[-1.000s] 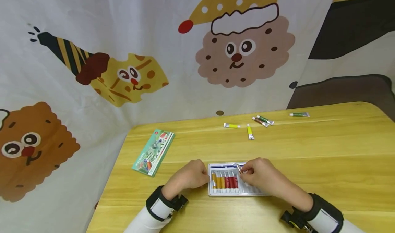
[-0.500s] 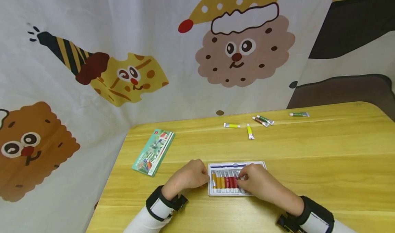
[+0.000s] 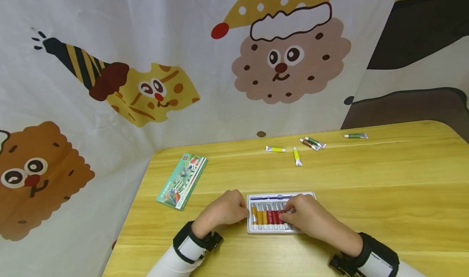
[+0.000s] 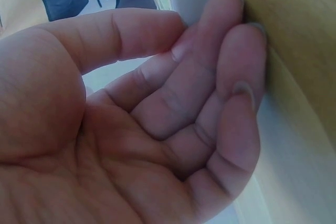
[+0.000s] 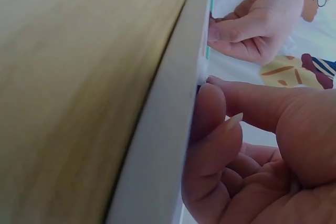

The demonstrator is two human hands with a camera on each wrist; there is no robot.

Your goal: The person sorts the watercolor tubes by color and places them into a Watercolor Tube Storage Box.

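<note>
A white plastic tray (image 3: 271, 230) lies on the table with several paint tubes (image 3: 264, 217) in a row, ochre and orange at the left, then reds. A blue paintbrush (image 3: 271, 197) lies in its upper slot. My left hand (image 3: 229, 207) grips the tray's left edge between thumb and fingers; in the left wrist view the fingers (image 4: 239, 140) are curled at that edge. My right hand (image 3: 305, 214) reaches over the tray's right half and pinches a dark paint tube beside the red ones, mostly hidden by its fingers. In the right wrist view, thumb and fingertips meet just over the tray wall (image 5: 168, 87).
A green printed paint box (image 3: 182, 181) lies at the left of the table (image 3: 366, 187). Toward the back lie two yellow tubes (image 3: 297, 157), a brown tube (image 3: 309, 144) against a green one, and another green tube (image 3: 355, 136). A cartoon-printed cloth (image 3: 205, 118) hangs behind.
My right hand has moved left and down, bringing the tube from a tilt above the tray into the row beside the red tubes. The left hand has stayed at the tray's edge.
</note>
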